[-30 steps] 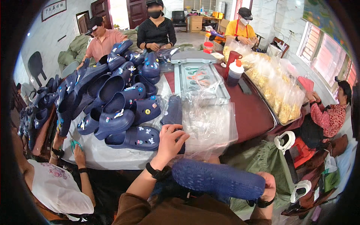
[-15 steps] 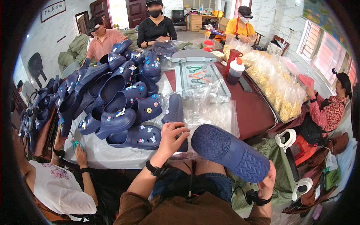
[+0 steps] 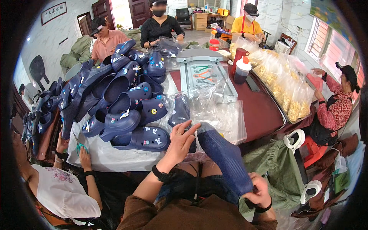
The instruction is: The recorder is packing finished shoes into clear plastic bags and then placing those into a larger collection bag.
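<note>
My right hand (image 3: 258, 191) grips a navy clog (image 3: 226, 157) by one end, holding it up over my lap at the table's front edge. The clog is tilted so that its ridged side faces me. My left hand (image 3: 179, 143) has its fingers stretched out, the tips at the clog's far end; whether they touch it I cannot tell. Just beyond my left hand, another navy clog (image 3: 180, 109) lies beside clear plastic bags (image 3: 218, 111). To the left rises a heap of navy clogs (image 3: 115, 90) with colourful charms, one decorated clog (image 3: 142, 138) lying nearest me.
A grey plastic piece (image 3: 209, 76) lies mid-table near a dark-liquid bottle (image 3: 242, 71) and phone (image 3: 252, 83). A tray (image 3: 281, 122) holds filled bags (image 3: 283, 86). At left, a co-worker's hand (image 3: 85, 159) is by turquoise-handled scissors (image 3: 79, 147). Several people sit around.
The clog has turned from its sole facing me to its side facing me. My right hand has moved left and slightly down with it. My left hand has shifted slightly right.
</note>
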The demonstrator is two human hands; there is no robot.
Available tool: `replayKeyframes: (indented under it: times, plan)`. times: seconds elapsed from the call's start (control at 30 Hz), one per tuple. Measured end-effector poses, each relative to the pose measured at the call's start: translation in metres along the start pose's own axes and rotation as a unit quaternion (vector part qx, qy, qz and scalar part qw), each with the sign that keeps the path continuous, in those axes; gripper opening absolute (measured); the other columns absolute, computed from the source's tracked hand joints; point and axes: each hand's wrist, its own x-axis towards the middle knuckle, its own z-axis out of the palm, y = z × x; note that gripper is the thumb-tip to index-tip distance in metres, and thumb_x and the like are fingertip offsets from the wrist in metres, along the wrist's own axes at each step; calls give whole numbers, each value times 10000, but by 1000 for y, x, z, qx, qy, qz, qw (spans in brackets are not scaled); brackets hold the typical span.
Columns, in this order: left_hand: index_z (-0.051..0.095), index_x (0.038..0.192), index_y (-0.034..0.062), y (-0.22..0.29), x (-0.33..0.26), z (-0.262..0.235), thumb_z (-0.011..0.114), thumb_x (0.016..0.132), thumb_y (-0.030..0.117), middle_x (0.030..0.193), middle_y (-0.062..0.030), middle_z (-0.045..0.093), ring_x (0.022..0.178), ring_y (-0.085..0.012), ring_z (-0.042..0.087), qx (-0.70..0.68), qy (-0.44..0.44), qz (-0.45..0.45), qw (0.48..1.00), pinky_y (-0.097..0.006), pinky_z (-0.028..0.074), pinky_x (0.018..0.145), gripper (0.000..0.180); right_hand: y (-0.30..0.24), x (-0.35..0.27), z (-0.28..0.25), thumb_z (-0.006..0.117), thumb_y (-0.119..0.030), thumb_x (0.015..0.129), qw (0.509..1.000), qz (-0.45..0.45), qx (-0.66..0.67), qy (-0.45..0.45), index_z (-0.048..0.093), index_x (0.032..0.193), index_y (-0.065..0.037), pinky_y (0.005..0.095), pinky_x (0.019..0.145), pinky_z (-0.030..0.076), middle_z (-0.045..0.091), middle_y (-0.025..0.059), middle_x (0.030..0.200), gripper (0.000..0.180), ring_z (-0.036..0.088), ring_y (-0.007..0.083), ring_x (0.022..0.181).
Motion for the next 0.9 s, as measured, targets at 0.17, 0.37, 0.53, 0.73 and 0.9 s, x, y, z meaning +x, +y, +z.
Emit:
replayKeyframes:
  times: [0.17,0.37,0.53,0.73,0.9]
  plan:
    - [572,1446,144,7,0,-2,463,1033,178,1569,-203,386,1376,-391,358,-5,2,10,1000,-481,253,1176,429,17,4,14,883,-60,757,995,-59,12,-77,598,891,-32,451,890,495,632,132,946,316,640,336,921]
    - [558,1465,227,11,-4,-6,533,975,131,1612,-213,311,1400,-422,324,-27,-8,35,999,-499,240,1183,500,37,26,24,855,-73,790,996,-25,-67,-53,577,900,-12,417,902,484,611,165,997,306,617,338,973]
    - [556,1465,178,7,-12,-4,531,955,110,1616,-222,299,1406,-418,322,-11,0,17,1000,-501,240,1184,515,45,51,42,813,-39,806,990,-44,-80,-112,589,998,2,413,905,494,618,192,1118,298,598,385,1049]
    - [542,1463,154,24,-28,-11,739,859,242,1590,-283,274,1378,-468,327,56,39,-6,998,-519,271,1161,641,84,75,65,746,-32,861,979,-37,-173,-102,554,1124,-5,389,894,516,549,199,1217,327,580,383,1082]
    - [526,1443,82,41,-68,1,952,569,470,1544,-284,304,1330,-471,341,40,31,-21,998,-524,317,1101,1047,92,83,77,670,-8,890,980,-34,-173,-94,541,1182,-9,415,963,499,543,198,1247,319,582,385,1112]
